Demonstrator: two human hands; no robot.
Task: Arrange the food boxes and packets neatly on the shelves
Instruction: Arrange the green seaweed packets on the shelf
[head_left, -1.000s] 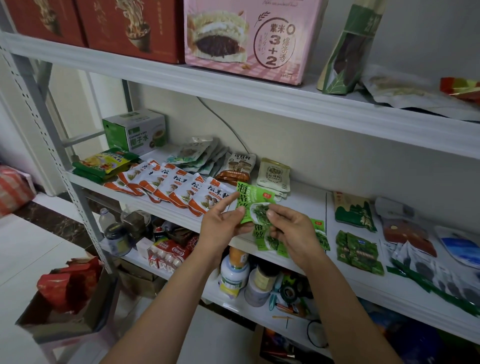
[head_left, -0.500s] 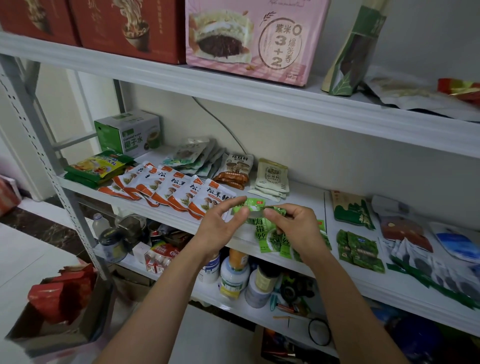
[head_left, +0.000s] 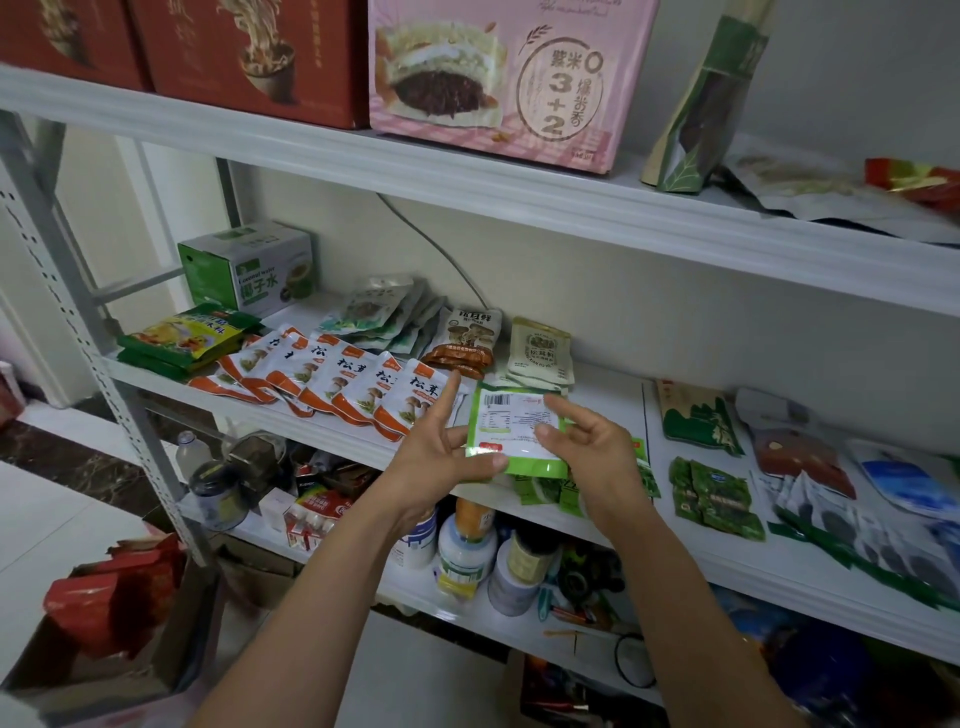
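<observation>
Together, left hand (head_left: 441, 454) and right hand (head_left: 597, 447) pinch opposite edges of a green packet (head_left: 511, 428).

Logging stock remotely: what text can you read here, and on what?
"紫米", "3+2": pink box.
"Coconut water", "椰子水": green box.
"松茸": orange-white packets.
Held green packet: barcode and back label too small to read.
Print on the remaining packets is too blurred to read.
</observation>
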